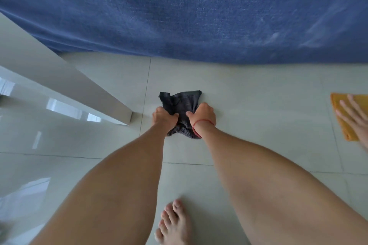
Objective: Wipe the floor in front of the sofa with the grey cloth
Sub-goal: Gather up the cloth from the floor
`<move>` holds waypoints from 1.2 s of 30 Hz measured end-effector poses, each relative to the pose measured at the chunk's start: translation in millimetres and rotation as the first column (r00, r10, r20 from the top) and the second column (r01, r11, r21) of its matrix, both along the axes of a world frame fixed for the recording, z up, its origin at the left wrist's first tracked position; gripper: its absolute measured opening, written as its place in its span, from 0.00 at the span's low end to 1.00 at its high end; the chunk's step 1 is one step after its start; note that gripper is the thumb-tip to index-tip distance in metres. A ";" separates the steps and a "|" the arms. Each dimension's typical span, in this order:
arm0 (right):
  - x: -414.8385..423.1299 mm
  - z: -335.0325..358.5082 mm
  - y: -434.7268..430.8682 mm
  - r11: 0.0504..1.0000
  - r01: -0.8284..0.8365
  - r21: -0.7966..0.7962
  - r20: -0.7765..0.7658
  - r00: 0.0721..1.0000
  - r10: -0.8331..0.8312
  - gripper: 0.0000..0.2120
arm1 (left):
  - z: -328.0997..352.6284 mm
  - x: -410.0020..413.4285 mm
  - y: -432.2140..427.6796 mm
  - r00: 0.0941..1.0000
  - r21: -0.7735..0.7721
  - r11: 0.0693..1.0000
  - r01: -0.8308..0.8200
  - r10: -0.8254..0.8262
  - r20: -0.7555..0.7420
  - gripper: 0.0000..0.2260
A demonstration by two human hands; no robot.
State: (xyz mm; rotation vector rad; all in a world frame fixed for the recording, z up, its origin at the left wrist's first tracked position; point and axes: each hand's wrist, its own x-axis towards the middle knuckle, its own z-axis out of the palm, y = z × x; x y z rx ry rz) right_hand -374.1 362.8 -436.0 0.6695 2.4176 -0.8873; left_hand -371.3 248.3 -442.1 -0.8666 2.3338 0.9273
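A dark grey cloth (182, 103) lies bunched on the pale tiled floor (249, 105), a short way in front of the blue sofa (199, 22). My left hand (164, 118) grips the cloth's left side. My right hand (203, 115), with a red string around its wrist, grips the right side. Both hands press the cloth down onto the tile, and its near part is hidden between my wrists.
A white glossy table (59, 89) stands at the left, its leg close to my left hand. Another person's hand (354, 115) rests on an orange cloth (342, 117) at the right edge. My bare foot (175, 223) stands on the tile below.
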 end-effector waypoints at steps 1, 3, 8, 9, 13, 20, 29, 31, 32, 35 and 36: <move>5.4 1.2 1.6 0.999 0.032 -0.018 0.028 0.999 -0.032 0.21 | 0.5 3.8 2.6 0.999 0.014 1.000 -0.011 0.010 0.046 0.25; 19.8 1.0 5.1 0.994 0.096 -0.049 0.085 0.992 -0.092 0.21 | 2.5 14.6 6.8 0.994 0.014 1.000 0.018 -0.019 0.109 0.27; 74.0 -1.0 13.0 0.985 0.160 -0.057 0.204 0.968 -0.146 0.18 | 15.2 61.6 20.3 0.964 -0.023 0.980 0.197 -0.189 0.185 0.25; 83.1 1.1 14.1 0.985 0.159 -0.064 0.214 0.966 -0.142 0.19 | 18.0 72.6 23.5 0.963 -0.004 0.980 0.198 -0.193 0.186 0.23; 95.7 29.4 23.7 0.968 0.189 -0.167 0.200 0.968 -0.155 0.23 | 46.6 94.1 33.3 0.980 0.060 0.986 0.156 -0.162 0.114 0.19; 69.7 172.0 39.7 0.943 0.122 -0.309 -0.148 0.973 -0.175 0.20 | 195.1 66.9 40.4 0.974 0.151 0.986 0.063 -0.028 -0.223 0.18; 87.7 341.5 46.0 0.952 -0.039 -0.303 -0.492 0.862 -0.121 0.18 | 364.0 98.0 38.1 0.862 0.236 0.972 0.006 0.115 -0.494 0.21; 99.1 361.9 36.6 0.949 -0.068 -0.307 -0.526 0.843 -0.110 0.17 | 382.9 111.4 29.9 0.843 0.216 0.976 -0.014 0.127 -0.523 0.20; 104.2 371.6 30.4 0.949 -0.077 -0.305 -0.539 0.836 -0.105 0.17 | 391.7 117.4 24.4 0.829 0.208 0.978 -0.021 0.133 -0.543 0.19; 119.0 397.3 5.7 0.942 -0.140 -0.305 -0.578 0.813 -0.066 0.14 | 415.9 136.9 1.2 0.781 0.158 0.986 -0.049 0.137 -0.609 0.19; 124.8 405.8 -5.3 0.933 -0.171 -0.315 -0.586 0.809 -0.050 0.14 | 423.5 144.5 -9.8 0.767 0.136 0.989 -0.066 0.137 -0.627 0.19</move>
